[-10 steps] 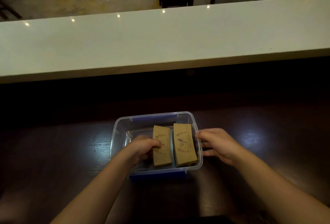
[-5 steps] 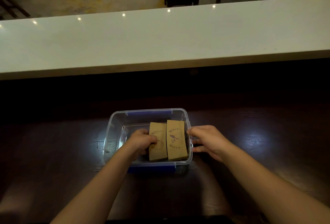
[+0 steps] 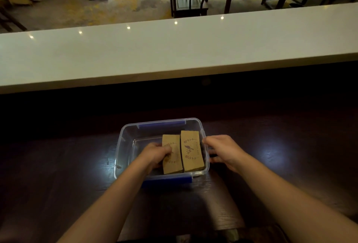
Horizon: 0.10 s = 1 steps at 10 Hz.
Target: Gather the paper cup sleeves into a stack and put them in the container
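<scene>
A clear plastic container (image 3: 124, 145) with blue clips stands on the dark wooden table. Two stacks of brown paper cup sleeves lie side by side in its right half. The left sleeve stack (image 3: 173, 162) is under the fingers of my left hand (image 3: 155, 155), which reaches inside the container and grips its left edge. The right sleeve stack (image 3: 191, 150) rests against the container's right wall. Outside that wall is my right hand (image 3: 220, 148), fingers curled against the rim.
The dark table (image 3: 58, 175) spreads to both sides with bright light reflections. A long white counter (image 3: 174, 48) runs across behind it. Chairs and tables stand on the floor beyond. The container's left half holds nothing.
The container with both stacks shifted slightly left on the table. My left hand stays on the left stack and my right hand stays at the right wall.
</scene>
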### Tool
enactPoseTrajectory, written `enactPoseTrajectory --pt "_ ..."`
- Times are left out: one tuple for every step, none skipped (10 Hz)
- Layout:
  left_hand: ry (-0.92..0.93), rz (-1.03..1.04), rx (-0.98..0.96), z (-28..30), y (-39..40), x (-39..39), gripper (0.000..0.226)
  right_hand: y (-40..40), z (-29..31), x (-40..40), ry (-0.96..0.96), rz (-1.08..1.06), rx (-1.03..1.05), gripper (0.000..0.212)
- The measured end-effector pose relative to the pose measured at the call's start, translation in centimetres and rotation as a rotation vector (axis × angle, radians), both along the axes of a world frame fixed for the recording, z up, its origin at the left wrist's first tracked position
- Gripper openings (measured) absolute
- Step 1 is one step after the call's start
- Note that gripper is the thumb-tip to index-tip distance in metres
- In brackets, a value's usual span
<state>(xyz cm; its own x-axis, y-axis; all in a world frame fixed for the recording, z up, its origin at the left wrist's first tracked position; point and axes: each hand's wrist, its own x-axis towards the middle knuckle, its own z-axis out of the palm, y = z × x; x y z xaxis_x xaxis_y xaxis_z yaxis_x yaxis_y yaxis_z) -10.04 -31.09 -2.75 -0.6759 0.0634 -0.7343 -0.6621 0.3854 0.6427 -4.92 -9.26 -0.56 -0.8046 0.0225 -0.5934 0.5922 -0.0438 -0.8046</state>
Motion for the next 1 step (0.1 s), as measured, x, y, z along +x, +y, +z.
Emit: enactPoseTrajectory --pt "0.239 -0.033 -0.230 0.64 -0.03 0.72 0.052 0.06 0.65 0.48 0.024 -0.045 0.111 0.019"
